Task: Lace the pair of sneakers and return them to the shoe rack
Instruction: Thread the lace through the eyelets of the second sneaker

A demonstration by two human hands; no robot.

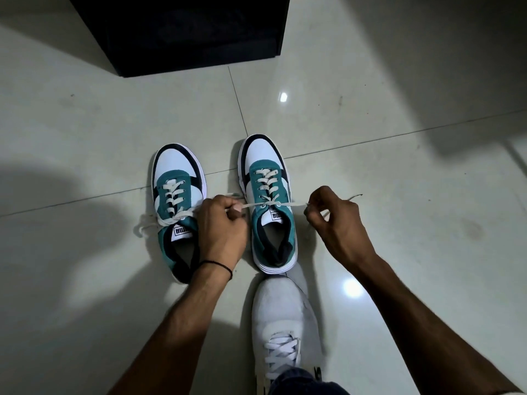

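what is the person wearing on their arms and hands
Both forearms are bare, with no sleeves in view. The left hand and right hand have no gloves, and no rings show. The only thing worn is a thin black thread around the left wrist.

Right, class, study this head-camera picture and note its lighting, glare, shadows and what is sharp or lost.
Head view: dim overall, with two glare spots on the glossy floor tiles; head view: a broad soft shadow lies left of the left sneaker; head view: the left hand, right hand and lace are sharp; head view: the black cabinet shows almost no detail.
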